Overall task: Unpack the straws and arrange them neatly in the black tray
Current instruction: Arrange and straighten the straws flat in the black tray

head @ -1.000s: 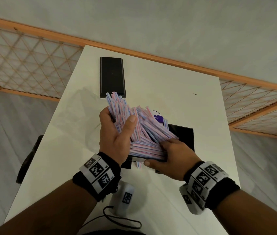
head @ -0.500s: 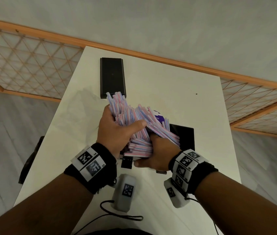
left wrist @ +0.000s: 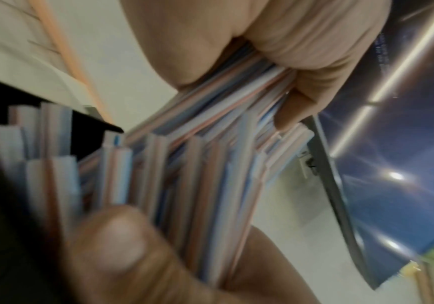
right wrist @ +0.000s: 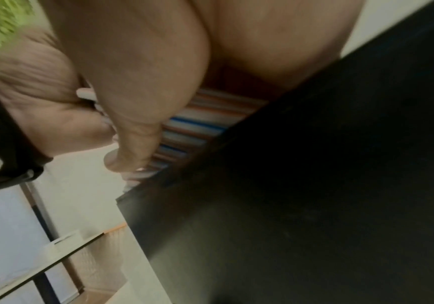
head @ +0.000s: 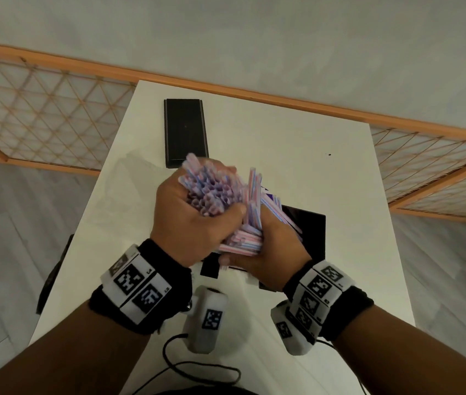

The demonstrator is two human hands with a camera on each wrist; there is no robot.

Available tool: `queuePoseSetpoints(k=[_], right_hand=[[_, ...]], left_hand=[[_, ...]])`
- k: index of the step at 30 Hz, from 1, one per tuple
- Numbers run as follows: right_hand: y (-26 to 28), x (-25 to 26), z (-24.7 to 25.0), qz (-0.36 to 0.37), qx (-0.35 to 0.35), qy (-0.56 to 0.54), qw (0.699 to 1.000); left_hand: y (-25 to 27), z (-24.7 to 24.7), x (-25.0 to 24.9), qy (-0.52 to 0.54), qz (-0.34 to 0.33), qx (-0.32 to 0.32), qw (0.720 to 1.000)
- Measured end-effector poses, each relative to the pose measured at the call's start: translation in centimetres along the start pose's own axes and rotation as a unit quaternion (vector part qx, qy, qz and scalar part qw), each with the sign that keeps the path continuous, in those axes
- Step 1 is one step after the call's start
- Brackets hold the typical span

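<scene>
- Head view: soft, even indoor light, wide-angle bend at the edges, straws smeared by motion at center.
- Left wrist: heavy blur, starburst glare streaks at right, dark lower left.
- Right wrist: dim, soft focus, murky black lower right.

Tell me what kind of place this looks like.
Probably an indoor data-recording setup, not a kitchen: a plain white table against a bare wall, wooden lattice panels on both sides, and coded marker bands on both wrists.
</scene>
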State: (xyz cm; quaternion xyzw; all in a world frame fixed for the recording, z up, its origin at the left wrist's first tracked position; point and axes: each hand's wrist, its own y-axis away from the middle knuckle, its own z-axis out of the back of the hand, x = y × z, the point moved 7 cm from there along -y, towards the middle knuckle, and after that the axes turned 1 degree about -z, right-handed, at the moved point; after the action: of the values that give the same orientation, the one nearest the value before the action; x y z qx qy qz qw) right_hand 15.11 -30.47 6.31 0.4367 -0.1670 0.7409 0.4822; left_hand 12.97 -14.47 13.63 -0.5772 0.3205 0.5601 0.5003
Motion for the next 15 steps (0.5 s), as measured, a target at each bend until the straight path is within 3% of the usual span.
queuePoseSetpoints(k=[2,5,9,15], right_hand=[[0.5,-0.3,0.6,-0.014,-0.007,0.058,0.998],[1.1,-0.6,1.3,-0.037,-0.001,0.098,0.995],[2.0,-1.2,3.0,-0.054,-0.015,0.157,0.986],[1.6,-2.4,0.3,-0.074,0.126,0.213,0.966]], left_hand=[[0.0,0.7,1.0,0.046,0.01,-0.045,0.998],[1.2,1.5,3.9,0.145,0.09,-0.124,0.978],[2.2,1.2,5.5,0.164,0.149,-0.137,0.965],[2.3,0.8,6.0,0.2,0.187,-0.158,0.949]])
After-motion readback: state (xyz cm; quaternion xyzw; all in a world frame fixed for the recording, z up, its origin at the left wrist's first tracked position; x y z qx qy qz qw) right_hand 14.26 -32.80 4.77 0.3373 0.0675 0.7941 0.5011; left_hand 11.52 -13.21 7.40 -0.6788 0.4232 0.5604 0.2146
